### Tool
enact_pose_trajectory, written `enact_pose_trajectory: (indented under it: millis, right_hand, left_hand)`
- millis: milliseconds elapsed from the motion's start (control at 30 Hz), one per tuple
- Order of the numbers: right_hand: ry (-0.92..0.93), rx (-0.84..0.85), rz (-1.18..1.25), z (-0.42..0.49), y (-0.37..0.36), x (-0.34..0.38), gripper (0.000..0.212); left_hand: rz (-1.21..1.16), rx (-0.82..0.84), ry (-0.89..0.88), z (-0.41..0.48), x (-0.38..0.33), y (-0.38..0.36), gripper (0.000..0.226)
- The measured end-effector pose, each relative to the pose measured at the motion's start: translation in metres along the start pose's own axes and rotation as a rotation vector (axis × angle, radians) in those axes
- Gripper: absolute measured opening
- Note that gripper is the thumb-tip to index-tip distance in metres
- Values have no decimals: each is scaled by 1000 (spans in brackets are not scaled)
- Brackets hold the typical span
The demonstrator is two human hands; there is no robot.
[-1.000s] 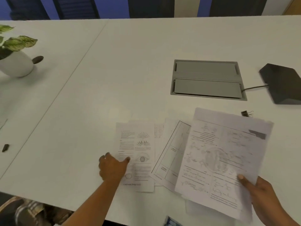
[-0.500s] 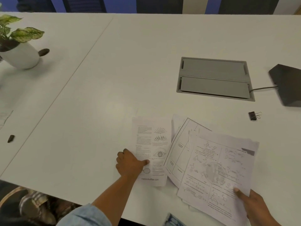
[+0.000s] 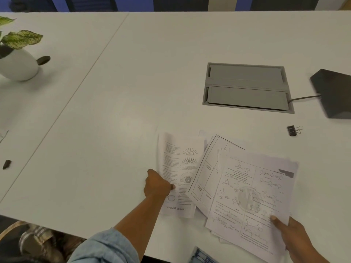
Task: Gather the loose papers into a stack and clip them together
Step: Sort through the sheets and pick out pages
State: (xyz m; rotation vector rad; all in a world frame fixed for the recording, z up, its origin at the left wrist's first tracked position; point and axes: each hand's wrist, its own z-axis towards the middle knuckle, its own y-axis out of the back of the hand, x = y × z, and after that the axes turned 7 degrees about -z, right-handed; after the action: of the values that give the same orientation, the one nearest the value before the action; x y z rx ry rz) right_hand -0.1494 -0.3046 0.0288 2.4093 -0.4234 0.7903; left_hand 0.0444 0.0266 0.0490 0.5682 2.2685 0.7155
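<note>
Fingers of the left hand [image 3: 158, 186] curled narrow, pinching the left edge of the eye-diagram sheet [image 3: 180, 175], which lifts and bows slightly off the table [image 3: 117, 103]; thumb of the right hand [image 3: 296, 238] pressed flat on the lower right corner of the chemistry sheets [image 3: 252, 196], the remaining fingers hidden beneath, closed on the bundle. Largest to smallest: the white table, bearing a grey cable hatch [image 3: 247, 88] and a dark device [image 3: 334, 93] at far right; a potted plant [image 3: 17, 57] at far left; the fanned papers near the front edge, comprising the chemistry sheets on top at right, a boxed-table sheet [image 3: 207, 173] between, and the eye-diagram sheet at left, all overlapping; the binder clip [image 3: 293, 130], lying apart, beyond the upper right corner of the papers. Handling, as judged: the sheets are light, limp and slippery against one another; best taken at opposite side edges and tapped square on the table. The clip is stiff-sprung; grip its wire handles and bite one corner or the top edge.
</note>
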Motion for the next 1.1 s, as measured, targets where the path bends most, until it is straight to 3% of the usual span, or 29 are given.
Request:
enact_pose_trajectory:
  millis: [100, 233, 333, 633, 867, 1100]
  right_hand:
    - [7, 0, -15, 3, 0, -2, 47]
    - [6, 1, -22, 3, 0, -3, 47]
    - [6, 17, -21, 1, 0, -3, 46]
    - [3, 32, -4, -2, 0, 2, 46]
    - [8, 61, 10, -6, 2, 6, 41]
    - [13, 76, -22, -7, 2, 6, 41]
  left_hand:
    - [-84, 53, 0, 5, 3, -5, 57]
    - [-429, 113, -17, 6, 2, -4, 26]
    - [-520, 163, -42, -1, -2, 8, 24]
    - [-496, 77, -112, -2, 19, 59, 30]
    - [-391, 269, -74, 11, 36, 69, 15]
    - [-292, 84, -271, -2, 33, 87, 11]
